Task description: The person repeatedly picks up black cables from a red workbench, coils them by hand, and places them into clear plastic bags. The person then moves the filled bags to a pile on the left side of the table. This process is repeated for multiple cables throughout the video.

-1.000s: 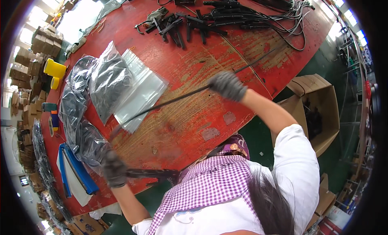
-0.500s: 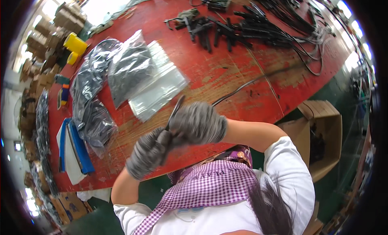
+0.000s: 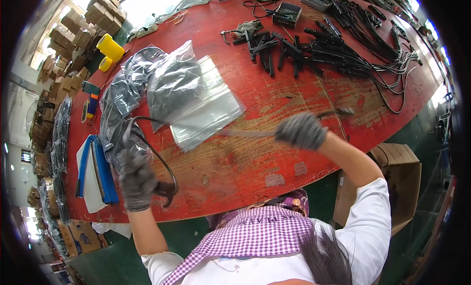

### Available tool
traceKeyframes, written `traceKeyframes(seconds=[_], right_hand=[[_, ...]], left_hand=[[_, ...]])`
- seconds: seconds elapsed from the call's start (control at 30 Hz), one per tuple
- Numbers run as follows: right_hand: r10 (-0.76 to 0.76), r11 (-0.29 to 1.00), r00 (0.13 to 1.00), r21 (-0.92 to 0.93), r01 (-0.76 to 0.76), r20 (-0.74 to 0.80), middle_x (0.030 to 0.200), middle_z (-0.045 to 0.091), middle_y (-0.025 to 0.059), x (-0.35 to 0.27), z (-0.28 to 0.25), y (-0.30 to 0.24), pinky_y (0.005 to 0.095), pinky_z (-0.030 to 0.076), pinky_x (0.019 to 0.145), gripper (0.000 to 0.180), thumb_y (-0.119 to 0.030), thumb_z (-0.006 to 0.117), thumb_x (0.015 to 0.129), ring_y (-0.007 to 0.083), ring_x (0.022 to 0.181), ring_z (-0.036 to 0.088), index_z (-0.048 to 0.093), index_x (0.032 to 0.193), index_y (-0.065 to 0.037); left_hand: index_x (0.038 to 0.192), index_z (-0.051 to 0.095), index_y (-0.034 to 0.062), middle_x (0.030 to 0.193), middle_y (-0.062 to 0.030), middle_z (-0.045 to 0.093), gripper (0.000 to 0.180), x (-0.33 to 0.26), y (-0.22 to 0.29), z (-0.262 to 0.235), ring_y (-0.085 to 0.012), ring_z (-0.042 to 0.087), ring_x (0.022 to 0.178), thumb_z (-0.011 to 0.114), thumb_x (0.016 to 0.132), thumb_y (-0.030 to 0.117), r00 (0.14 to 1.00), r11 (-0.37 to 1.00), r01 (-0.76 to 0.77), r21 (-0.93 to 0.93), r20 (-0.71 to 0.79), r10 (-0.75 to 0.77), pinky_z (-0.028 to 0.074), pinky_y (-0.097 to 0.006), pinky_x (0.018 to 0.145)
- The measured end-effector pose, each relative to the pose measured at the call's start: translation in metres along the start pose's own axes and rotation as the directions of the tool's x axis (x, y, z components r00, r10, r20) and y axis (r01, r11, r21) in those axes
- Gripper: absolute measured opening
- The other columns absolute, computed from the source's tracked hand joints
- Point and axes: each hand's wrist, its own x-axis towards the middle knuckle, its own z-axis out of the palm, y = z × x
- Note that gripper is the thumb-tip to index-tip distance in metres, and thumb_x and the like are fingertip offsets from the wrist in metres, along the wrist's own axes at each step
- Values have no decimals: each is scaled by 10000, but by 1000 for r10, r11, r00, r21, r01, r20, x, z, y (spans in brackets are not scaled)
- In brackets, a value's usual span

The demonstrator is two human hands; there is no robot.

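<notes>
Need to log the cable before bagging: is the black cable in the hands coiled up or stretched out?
Partly both. The black cable curves in a loop above the left hand, while a blurred length runs across to the right hand.

I work in a factory packing area: my worn red table (image 3: 255,157) carries heaps of black cables (image 3: 343,45) and clear plastic bags (image 3: 206,113), with stacked cardboard boxes (image 3: 64,40) along the wall and yellow tape rolls (image 3: 110,48).

Grey-gloved left hand (image 3: 138,179) grips a looped thin black cable (image 3: 156,152) w/ dark plug over the worn red wooden table (image 3: 255,152), grey-gloved right hand (image 3: 300,130) pinches its far end, clear plastic zip bags (image 3: 206,111) just behind.
</notes>
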Motion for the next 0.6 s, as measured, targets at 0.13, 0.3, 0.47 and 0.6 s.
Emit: traceKeyframes(seconds=[0.13, 0.3, 0.47, 0.6], right_hand=[[-168, 953, 960, 213, 217, -225, 764, 575, 32, 82, -51, -84, 336, 476, 565, 101, -202, 508, 764, 204, 652, 571, 549, 823, -132], [412, 786, 801, 614, -72, -434, 805, 587, 119, 143, -71, -59, 346, 466, 614, 294, -348, 606, 722, 277, 738, 581, 563, 828, -77], [292, -94, 897, 943, -319, 332, 731, 589, 143, 112, 4, -61, 372, 492, 616, 592, -606, 480, 772, 284, 761, 590, 561, 824, -21], [180, -980, 856, 168, 111, 485, 879, 604, 102, 107, 24, -91, 348, 515, 736, 516, -525, 502, 830, 195, 844, 598, 565, 937, -24]], left_hand=[[800, 528, 94, 609, 8, 522, 344, 26, -67, 94, -81, 422, 347, 481, 883, 424, 981, 653, 180, 736, -184, -64, 289, -212, 265], [765, 555, 80, 452, 18, 446, 414, 47, -43, 57, -74, 368, 290, 466, 876, 469, 909, 737, 417, 533, -247, -335, 281, -188, 260], [828, 589, 70, 434, 26, 410, 371, 39, -52, 57, -91, 388, 304, 450, 901, 405, 933, 820, 347, 456, -74, -353, 328, -214, 293], [886, 558, 42, 520, -110, 524, 283, 12, -116, 60, -253, 537, 441, 522, 860, 321, 907, 404, -405, 820, 418, 61, 413, -354, 396]])
